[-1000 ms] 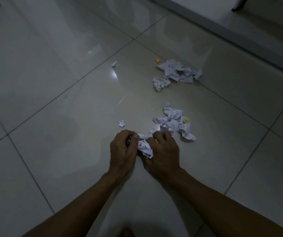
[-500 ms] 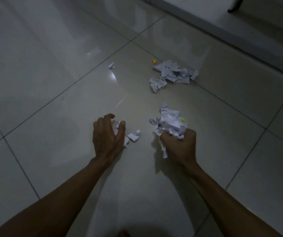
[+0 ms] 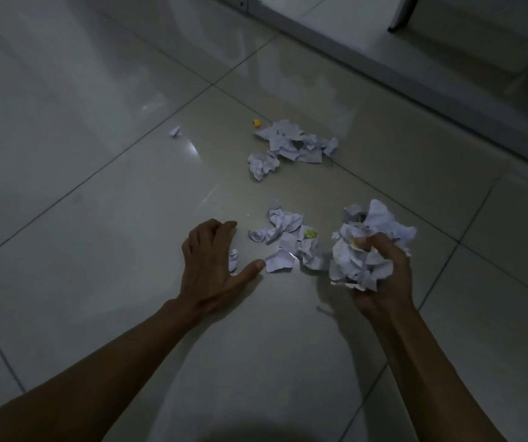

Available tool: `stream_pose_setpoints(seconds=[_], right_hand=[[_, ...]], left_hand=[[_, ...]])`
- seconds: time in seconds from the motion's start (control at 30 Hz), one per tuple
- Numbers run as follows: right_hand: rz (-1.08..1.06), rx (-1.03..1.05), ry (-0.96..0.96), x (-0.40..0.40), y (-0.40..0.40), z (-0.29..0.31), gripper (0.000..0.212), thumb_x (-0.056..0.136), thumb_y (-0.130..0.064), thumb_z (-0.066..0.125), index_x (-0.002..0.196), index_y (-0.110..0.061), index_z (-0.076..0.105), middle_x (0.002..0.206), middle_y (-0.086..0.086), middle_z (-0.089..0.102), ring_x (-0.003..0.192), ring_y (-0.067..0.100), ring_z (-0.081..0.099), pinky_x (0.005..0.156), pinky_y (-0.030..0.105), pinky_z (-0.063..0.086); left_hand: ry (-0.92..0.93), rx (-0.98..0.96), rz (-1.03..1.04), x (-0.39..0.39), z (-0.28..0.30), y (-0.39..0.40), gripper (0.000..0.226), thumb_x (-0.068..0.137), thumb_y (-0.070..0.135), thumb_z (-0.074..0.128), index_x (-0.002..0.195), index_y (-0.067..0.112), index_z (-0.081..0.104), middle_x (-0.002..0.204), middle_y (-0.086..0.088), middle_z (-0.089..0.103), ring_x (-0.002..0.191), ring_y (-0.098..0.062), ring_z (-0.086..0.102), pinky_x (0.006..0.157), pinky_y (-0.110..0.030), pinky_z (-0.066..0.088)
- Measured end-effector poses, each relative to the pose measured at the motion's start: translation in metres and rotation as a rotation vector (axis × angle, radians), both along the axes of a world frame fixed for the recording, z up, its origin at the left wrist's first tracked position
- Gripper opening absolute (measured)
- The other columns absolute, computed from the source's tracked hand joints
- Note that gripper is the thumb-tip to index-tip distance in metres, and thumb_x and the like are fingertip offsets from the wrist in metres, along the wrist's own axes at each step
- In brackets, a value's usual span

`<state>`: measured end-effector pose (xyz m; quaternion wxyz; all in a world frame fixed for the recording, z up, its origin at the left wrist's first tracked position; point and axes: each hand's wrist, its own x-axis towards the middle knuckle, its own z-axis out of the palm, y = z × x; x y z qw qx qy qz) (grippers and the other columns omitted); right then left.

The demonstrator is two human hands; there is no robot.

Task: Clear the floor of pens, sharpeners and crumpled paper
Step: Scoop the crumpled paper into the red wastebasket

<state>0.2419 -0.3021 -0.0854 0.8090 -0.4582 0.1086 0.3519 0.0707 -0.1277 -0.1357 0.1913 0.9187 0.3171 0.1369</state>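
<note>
My right hand (image 3: pixel 384 279) grips a big wad of crumpled white paper (image 3: pixel 364 247), held just above the floor at the right. My left hand (image 3: pixel 211 263) rests on the tiles, fingers bent and thumb spread, with a small paper scrap (image 3: pixel 233 261) under its fingers. Between the hands lie several loose crumpled pieces (image 3: pixel 285 231), one carrying a yellow spot (image 3: pixel 310 233). Farther off sits a second paper pile (image 3: pixel 291 145) with a small yellow object (image 3: pixel 257 123) beside it. A lone scrap (image 3: pixel 176 131) lies to the left of that pile.
The glossy tiled floor (image 3: pixel 97 186) stretches all around. A raised ledge or skirting (image 3: pixel 415 81) runs diagonally across the top right, and a dark furniture leg (image 3: pixel 403 14) stands beyond it. A tiny paper bit (image 3: pixel 325 310) lies near my right wrist.
My hands have parted. The right hand has gathered a larger wad and moved right and up with it; the left hand stays low over a scrap, and loose pieces now show between them.
</note>
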Motion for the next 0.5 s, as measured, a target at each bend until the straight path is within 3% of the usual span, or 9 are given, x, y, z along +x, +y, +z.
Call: stream_pose_setpoints(seconds=[0.07, 0.1, 0.2, 0.33, 0.4, 0.5], right_hand=[[-0.014, 0.051, 0.018, 0.009, -0.003, 0.005, 0.081, 0.015, -0.027, 0.094, 0.087, -0.007, 0.062, 0.080, 0.008, 0.060, 0.069, 0.021, 0.061, 0.060, 0.025, 0.053], [-0.017, 0.068, 0.027, 0.012, -0.005, 0.006, 0.084, 0.008, -0.033, 0.094, 0.083, -0.009, 0.065, 0.079, 0.007, 0.062, 0.068, 0.020, 0.062, 0.060, 0.024, 0.053], [-0.034, 0.100, 0.042, 0.015, -0.012, 0.012, 0.069, 0.000, -0.035, 0.093, 0.063, -0.016, 0.074, 0.071, 0.003, 0.067, 0.063, 0.017, 0.066, 0.058, 0.024, 0.054], [-0.021, 0.114, 0.061, 0.012, -0.020, 0.012, 0.066, 0.001, -0.036, 0.094, 0.062, -0.017, 0.075, 0.070, 0.001, 0.070, 0.064, 0.016, 0.068, 0.061, 0.026, 0.056], [-0.032, 0.102, 0.074, 0.011, -0.025, 0.007, 0.068, 0.004, -0.040, 0.095, 0.066, -0.017, 0.078, 0.077, 0.003, 0.072, 0.071, 0.017, 0.070, 0.067, 0.029, 0.058], [-0.038, 0.100, 0.088, 0.012, -0.032, 0.003, 0.070, 0.001, -0.043, 0.095, 0.066, -0.019, 0.079, 0.078, 0.001, 0.073, 0.072, 0.016, 0.070, 0.066, 0.028, 0.058]], left_hand=[[-0.031, -0.014, -0.062, 0.016, 0.001, -0.006, 0.091, 0.070, 0.076, 0.051, 0.136, 0.014, 0.046, 0.129, -0.012, 0.045, 0.122, -0.027, 0.038, 0.098, -0.035, 0.028], [-0.032, -0.016, -0.101, 0.026, -0.001, -0.009, 0.095, 0.067, 0.077, 0.054, 0.138, 0.014, 0.045, 0.132, -0.013, 0.045, 0.124, -0.029, 0.039, 0.101, -0.038, 0.029], [-0.009, 0.037, -0.197, 0.058, -0.010, -0.021, 0.105, 0.064, 0.082, 0.057, 0.144, 0.018, 0.037, 0.145, -0.017, 0.039, 0.132, -0.034, 0.038, 0.107, -0.047, 0.032], [0.039, 0.007, -0.224, 0.093, -0.008, -0.039, 0.109, 0.058, 0.091, 0.046, 0.149, 0.035, 0.027, 0.156, -0.015, 0.019, 0.137, -0.037, 0.029, 0.107, -0.053, 0.028], [0.121, 0.007, -0.197, 0.104, -0.006, -0.047, 0.105, 0.059, 0.091, 0.040, 0.148, 0.039, 0.026, 0.158, -0.013, 0.016, 0.137, -0.039, 0.025, 0.105, -0.055, 0.026], [0.133, 0.092, -0.175, 0.116, -0.003, -0.058, 0.072, 0.076, 0.077, 0.038, 0.129, 0.031, 0.052, 0.144, -0.014, 0.039, 0.123, -0.038, 0.037, 0.092, -0.047, 0.034]])
